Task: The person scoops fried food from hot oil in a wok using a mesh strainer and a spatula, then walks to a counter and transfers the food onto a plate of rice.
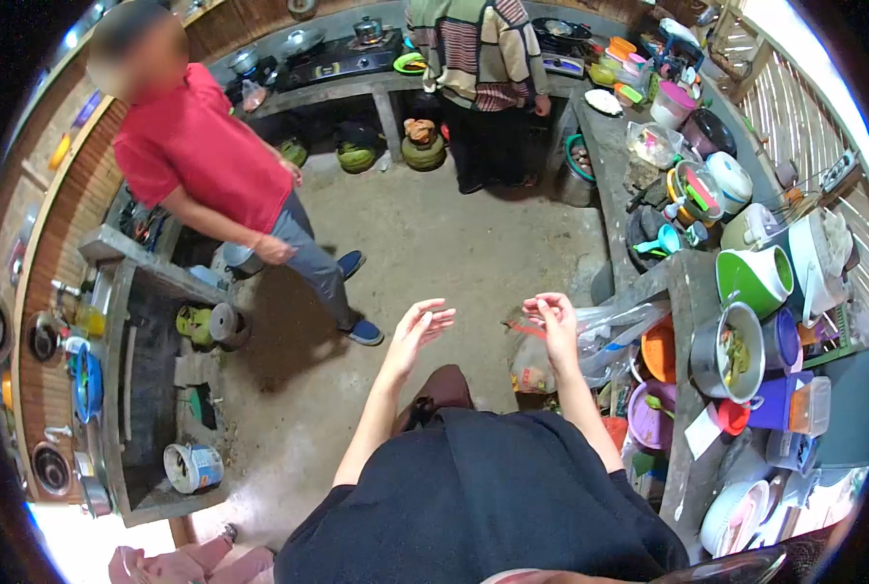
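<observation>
Both of my hands are raised in front of me over the concrete floor (434, 243), some way apart. My left hand (419, 331) is open and holds nothing, its fingers bent inward to the right. Facing it, my right hand (554, 326) is also open with nothing in it, its fingers loosely curled. Nearest to the right hand, below and beside it, lies a clear plastic bag (605, 341) by the right counter. Another bag with printed packets (534, 375) rests on the floor, partly behind my right wrist.
A person in a red shirt (220, 146) stands at left; another in a patterned top (478, 54) is at the back counter. A metal pot (726, 352), a green and white container (758, 277) and several basins crowd the right counter. A white bucket (193, 469) is lower left.
</observation>
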`<move>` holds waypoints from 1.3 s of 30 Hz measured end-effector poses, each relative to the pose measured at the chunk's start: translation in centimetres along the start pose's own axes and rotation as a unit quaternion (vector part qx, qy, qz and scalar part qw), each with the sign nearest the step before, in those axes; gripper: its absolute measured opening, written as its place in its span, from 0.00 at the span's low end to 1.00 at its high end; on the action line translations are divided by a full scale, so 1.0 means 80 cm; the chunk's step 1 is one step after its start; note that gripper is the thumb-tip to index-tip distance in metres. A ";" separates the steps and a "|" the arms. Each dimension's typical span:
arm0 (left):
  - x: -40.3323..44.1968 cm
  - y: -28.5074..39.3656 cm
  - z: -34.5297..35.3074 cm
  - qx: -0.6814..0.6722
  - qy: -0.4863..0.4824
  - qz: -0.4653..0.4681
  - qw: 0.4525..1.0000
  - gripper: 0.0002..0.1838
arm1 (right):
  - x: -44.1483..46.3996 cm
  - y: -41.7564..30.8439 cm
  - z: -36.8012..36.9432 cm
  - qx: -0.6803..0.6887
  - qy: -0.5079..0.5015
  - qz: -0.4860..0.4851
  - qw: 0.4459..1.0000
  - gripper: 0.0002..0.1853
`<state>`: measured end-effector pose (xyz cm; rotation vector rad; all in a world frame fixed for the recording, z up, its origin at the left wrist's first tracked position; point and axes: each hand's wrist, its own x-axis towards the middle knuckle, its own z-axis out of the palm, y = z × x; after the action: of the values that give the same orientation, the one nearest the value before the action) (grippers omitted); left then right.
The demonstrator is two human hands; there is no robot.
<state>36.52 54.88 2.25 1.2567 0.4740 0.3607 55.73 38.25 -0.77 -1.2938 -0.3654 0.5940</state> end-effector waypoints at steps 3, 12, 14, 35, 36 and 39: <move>0.061 -0.007 -0.009 0.011 -0.001 -0.034 0.999 0.22 | 0.040 0.010 -0.002 0.010 0.020 0.021 1.000 0.07; 0.317 0.020 -0.034 0.007 -0.075 -0.035 0.997 0.22 | 0.225 0.011 0.000 -0.006 0.108 0.059 0.992 0.07; 0.370 0.041 -0.042 0.007 -0.085 -0.030 0.996 0.22 | 0.275 0.001 0.004 -0.009 0.115 0.056 0.992 0.07; 0.773 0.083 0.065 0.018 -0.202 -0.021 0.979 0.22 | 0.637 -0.064 -0.080 0.050 0.199 -0.023 0.979 0.10; 0.793 0.083 0.081 0.021 -0.201 -0.014 0.979 0.22 | 0.657 -0.068 -0.095 0.045 0.185 -0.024 0.981 0.11; 0.846 0.076 0.129 0.015 -0.187 -0.028 0.982 0.23 | 0.705 -0.081 -0.141 0.045 0.180 -0.022 0.982 0.11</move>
<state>99.40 82.51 0.85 1.3021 0.1928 0.0648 108.47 62.13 -1.37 -1.2733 -0.0681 0.3250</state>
